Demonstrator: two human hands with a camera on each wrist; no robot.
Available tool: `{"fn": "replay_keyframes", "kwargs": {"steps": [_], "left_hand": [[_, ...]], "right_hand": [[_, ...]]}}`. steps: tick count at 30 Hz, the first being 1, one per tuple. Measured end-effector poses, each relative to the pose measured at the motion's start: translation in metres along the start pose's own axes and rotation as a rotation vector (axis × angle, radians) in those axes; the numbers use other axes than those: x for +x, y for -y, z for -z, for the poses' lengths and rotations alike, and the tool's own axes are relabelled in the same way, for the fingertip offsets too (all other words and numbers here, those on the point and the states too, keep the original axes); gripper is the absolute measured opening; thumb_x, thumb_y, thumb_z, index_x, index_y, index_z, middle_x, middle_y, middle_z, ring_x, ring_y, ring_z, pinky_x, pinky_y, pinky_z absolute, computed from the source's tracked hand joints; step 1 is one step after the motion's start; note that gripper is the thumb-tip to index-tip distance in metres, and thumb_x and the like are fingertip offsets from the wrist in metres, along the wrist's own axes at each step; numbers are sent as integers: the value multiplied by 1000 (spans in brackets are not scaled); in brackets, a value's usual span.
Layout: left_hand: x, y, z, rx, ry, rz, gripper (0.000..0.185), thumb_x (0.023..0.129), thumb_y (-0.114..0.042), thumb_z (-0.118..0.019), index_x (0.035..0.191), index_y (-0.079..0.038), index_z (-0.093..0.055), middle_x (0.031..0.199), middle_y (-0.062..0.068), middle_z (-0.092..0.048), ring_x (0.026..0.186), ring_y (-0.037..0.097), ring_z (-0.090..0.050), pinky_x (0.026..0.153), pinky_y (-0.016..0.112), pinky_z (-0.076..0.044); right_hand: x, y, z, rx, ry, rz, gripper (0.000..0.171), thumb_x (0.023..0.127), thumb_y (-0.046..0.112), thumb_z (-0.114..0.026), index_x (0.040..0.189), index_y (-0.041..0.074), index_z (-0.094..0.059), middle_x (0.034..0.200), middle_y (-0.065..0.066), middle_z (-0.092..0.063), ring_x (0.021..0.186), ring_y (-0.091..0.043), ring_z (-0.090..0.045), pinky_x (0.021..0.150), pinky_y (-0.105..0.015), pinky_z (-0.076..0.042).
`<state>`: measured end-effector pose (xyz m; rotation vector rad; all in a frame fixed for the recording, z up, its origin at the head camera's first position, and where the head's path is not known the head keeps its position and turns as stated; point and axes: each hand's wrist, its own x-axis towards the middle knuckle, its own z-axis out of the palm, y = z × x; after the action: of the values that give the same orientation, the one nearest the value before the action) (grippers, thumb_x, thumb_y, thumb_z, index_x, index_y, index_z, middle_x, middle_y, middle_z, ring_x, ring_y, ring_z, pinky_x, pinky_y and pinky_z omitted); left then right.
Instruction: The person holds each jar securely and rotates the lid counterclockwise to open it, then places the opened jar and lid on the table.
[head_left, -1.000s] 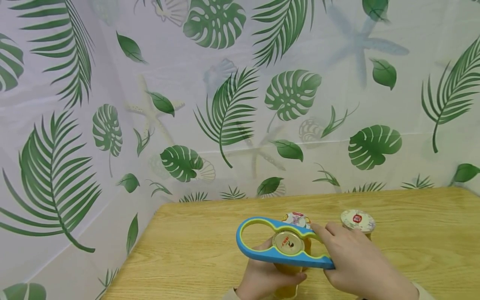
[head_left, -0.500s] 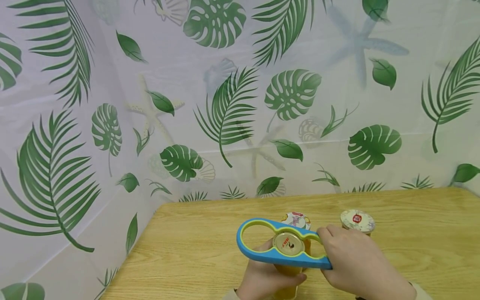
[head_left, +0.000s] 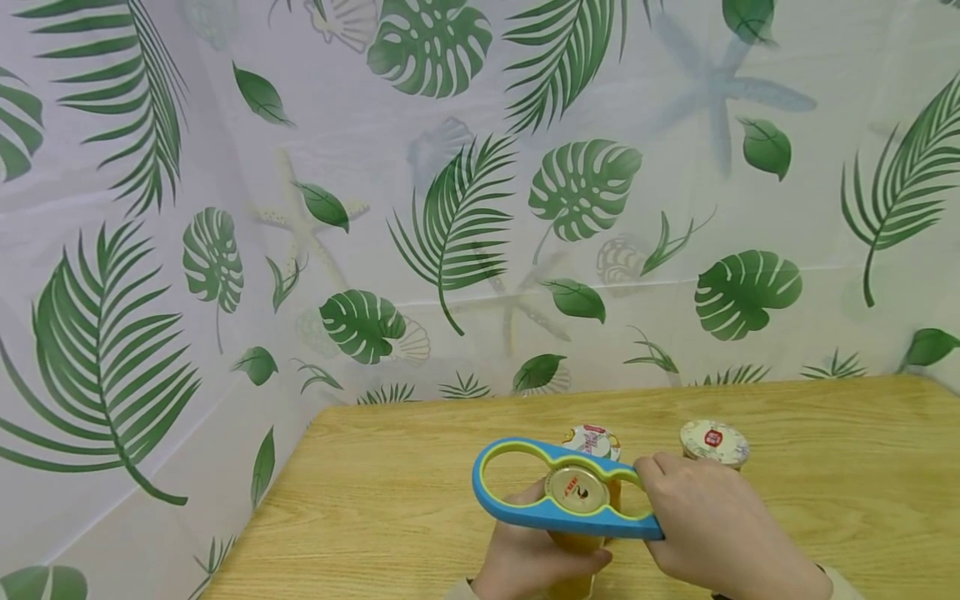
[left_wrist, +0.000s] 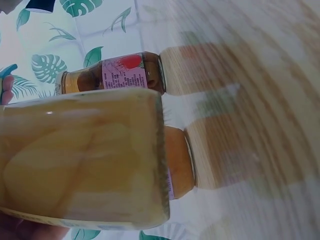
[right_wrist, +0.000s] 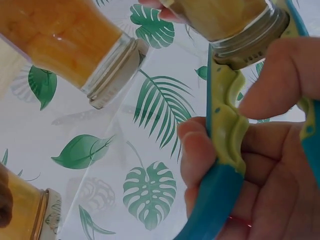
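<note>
My left hand [head_left: 525, 554] wraps the jar [head_left: 573, 546] of yellow fruit, standing on the table [head_left: 825, 500] near its front edge. My right hand [head_left: 705, 525] grips the blue opener [head_left: 558, 492], its ring seated round the jar's gold lid [head_left: 576, 487]. Two more jars [head_left: 714, 442] stand just behind. Risk, I'd say: the ring slips off the lid, or my swing knocks a neighbour over.
</note>
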<state>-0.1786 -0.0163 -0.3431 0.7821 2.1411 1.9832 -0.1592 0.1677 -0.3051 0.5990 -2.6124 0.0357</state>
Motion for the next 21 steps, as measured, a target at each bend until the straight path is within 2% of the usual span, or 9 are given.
{"fn": "replay_keyframes", "kwargs": {"steps": [9,17,21], "left_hand": [[1,5,3,12,37,-121,49,63,-1,-75,108,-13,-58,99,-6,-63,92,9,-58,86,25,-41],[2,7,3,10,53,-184,48,63,2,-74,107,-9,-59,98,-5,-64,90,9,-58,84,26,-43],[2,9,4,24,57,-194,47,63,1,-74,107,-9,-59,97,-5,-64,89,8,-58,84,26,-43]], "right_hand": [[0,0,2,-15,30,0,32,54,22,-74,75,10,-53,62,6,-44,49,-7,-37,43,-24,-35],[-2,0,3,-5,3,19,30,54,20,-73,73,11,-53,60,8,-41,47,-5,-34,41,-23,-33],[-2,0,3,-1,-7,26,28,54,18,-72,72,11,-52,60,9,-40,46,-5,-34,42,-23,-33]]}}
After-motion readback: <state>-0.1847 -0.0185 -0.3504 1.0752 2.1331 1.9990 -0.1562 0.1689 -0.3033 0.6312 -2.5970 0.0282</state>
